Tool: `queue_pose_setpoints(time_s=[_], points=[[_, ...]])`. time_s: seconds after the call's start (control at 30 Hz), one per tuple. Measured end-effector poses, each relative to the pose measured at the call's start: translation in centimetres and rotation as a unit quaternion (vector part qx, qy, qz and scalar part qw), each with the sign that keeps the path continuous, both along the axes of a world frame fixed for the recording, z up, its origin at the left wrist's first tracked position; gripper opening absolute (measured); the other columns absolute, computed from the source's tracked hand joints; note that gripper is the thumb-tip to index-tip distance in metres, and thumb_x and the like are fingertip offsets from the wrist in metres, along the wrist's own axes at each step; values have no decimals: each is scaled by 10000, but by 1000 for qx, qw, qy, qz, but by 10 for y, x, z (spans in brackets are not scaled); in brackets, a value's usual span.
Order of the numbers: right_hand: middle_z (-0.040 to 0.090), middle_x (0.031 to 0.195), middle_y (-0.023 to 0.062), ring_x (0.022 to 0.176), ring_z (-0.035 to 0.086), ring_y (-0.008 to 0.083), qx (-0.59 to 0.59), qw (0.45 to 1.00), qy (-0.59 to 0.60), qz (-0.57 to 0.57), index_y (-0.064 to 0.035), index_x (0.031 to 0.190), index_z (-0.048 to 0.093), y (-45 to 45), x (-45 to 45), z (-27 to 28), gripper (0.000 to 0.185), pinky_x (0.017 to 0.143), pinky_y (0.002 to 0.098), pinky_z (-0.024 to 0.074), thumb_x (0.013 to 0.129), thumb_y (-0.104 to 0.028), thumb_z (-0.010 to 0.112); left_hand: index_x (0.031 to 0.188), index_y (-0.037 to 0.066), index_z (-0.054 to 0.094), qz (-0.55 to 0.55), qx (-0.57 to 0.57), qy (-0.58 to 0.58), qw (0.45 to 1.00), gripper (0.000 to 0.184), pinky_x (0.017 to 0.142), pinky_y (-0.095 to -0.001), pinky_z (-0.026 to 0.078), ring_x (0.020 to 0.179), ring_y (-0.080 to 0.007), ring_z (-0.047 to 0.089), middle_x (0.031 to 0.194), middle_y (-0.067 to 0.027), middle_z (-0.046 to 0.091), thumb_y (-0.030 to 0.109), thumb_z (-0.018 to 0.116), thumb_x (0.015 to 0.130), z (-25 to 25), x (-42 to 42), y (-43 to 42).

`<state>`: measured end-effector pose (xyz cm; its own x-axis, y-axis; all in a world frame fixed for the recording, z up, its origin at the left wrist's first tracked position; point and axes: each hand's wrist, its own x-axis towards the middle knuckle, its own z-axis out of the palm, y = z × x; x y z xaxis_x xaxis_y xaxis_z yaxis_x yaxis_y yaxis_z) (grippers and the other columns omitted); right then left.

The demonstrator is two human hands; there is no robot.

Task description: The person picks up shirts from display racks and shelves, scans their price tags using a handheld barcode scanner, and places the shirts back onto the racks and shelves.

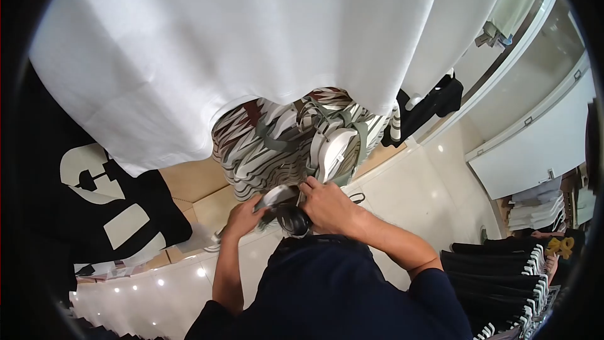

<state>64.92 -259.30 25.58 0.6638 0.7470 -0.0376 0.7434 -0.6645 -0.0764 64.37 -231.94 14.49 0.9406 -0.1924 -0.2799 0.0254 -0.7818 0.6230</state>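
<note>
Striped garments (270, 164) with grey-green collars hang close together in front of me, and white hangers (336, 151) show in their necks. My left hand (244, 215) pinches a pale curved piece with a grey-green edge (280, 196), which looks like a garment collar. On the other side of it, my right hand (328, 206) is closed with its fingers bent at the edge of the striped garments. What its fingertips hold is hidden. A dark rounded object (294, 220) lies between my wrists, close to my chest; its kind is unclear.
A large white garment (251, 32) hangs over the upper view. A black garment with cream print (113, 195) is at left. Black garments (491, 277) hang on a rack at lower right, near another person's hand (552, 264). A white cabinet (528, 135) stands on the right.
</note>
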Motion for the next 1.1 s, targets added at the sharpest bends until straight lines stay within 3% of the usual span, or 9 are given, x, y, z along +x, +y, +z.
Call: queue_pose_setpoints(time_s=[0.2,0.3,0.53,0.67,0.7,0.83,1.0,1.07,1.1], points=[[646,1089,120,1088,562,257,25,1000,8,-5,-48,816,748,-4,0,-2,321,703,358,562,637,-313,782,1303,62,586,-23,-98,-169,980,540,872,-460,498,1052,-451,611,1121,-261,659,430,647,912,53,63,-72],[641,1079,115,1089,562,258,22,1000,12,-13,-56,827,748,-6,0,-2,328,719,362,562,642,-323,790,1313,14,576,-19,-70,-143,987,585,898,-445,496,1073,-450,609,1151,-285,643,443,637,920,95,83,-92],[614,1111,113,1100,562,265,53,998,32,-31,-46,873,743,-14,-2,-15,372,762,381,566,635,-325,807,1314,-37,565,6,-152,-228,962,608,920,-418,493,1103,-442,611,1203,-287,628,424,647,927,58,92,-72],[599,1181,125,1135,556,270,58,995,70,-41,-65,968,738,-11,-2,-18,453,821,373,563,591,-300,830,1275,-25,588,-13,-146,-204,968,493,923,-414,486,1131,-443,594,1227,-293,612,321,658,931,61,71,-73],[594,1198,128,1137,554,275,60,994,79,-36,-58,975,734,-10,-2,-18,458,833,375,561,595,-296,827,1261,16,609,-40,-156,-240,957,385,913,-429,485,1106,-446,592,1189,-266,631,229,639,942,59,72,-71],[572,1265,137,1142,548,297,124,988,91,-12,-34,1019,711,-9,-3,-19,471,874,387,552,621,-267,804,1265,53,611,-18,-116,-428,896,352,894,-464,479,1052,-433,576,1123,-210,601,63,613,913,72,83,-65],[555,1294,131,1202,523,322,328,936,126,2,-25,1070,661,-18,-30,-33,426,896,405,544,677,-173,734,1356,104,531,-13,-77,-327,942,483,921,-472,477,1128,-425,573,1259,-222,585,21,587,883,66,105,-57],[618,1113,136,1072,584,342,369,914,157,-70,-27,1079,624,-27,-48,-46,426,874,416,531,697,-180,737,1372,117,513,-19,-101,-275,956,505,941,-464,476,1176,-414,564,1320,-232,564,26,590,882,64,111,-54],[628,1066,142,1024,604,348,375,901,188,-112,-24,1067,624,-35,-57,-52,407,861,418,531,706,-178,732,1415,108,472,-1,-109,-185,977,559,981,-444,466,1237,-404,538,1373,-242,532,26,594,876,72,113,-55]])
